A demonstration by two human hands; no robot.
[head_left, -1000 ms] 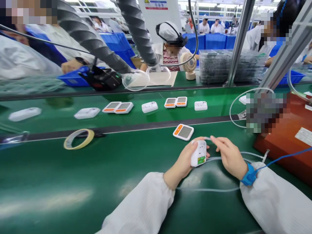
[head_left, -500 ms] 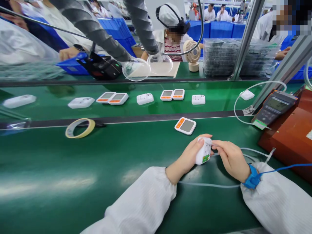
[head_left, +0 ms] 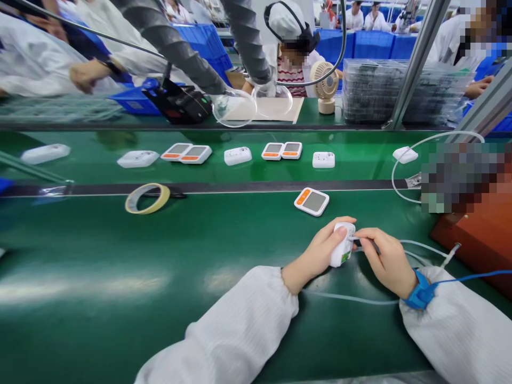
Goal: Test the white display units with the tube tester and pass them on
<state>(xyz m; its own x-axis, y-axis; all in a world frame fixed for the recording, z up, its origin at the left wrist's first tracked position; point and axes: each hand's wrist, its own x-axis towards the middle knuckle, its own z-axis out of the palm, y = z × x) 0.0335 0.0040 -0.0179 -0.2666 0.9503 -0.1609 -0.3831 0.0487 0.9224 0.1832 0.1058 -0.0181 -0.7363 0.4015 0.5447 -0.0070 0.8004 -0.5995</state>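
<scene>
My left hand is wrapped round a small white electronic device, held tilted on edge just above the green work surface. A patch of green shows at the device's lower end. The fingers of my right hand pinch the end of a thin pale tube, its tip touching or very near the device's face. A blue wrist strap with a blue cord circles my right wrist. Beyond my left hand lies a white device with a grey screen and orange buttons.
Several similar devices lie along the green strip behind a dark rail. A tape roll rests at left. An orange-red box stands at right, with pale tubing near it. Behind are a small fan, clear stacked trays and other people.
The pale tube's tip now shows between my right fingers and the device, which has turned slightly in my left hand. The camera view has shifted a little. At upper left, another person's hand has moved left.
</scene>
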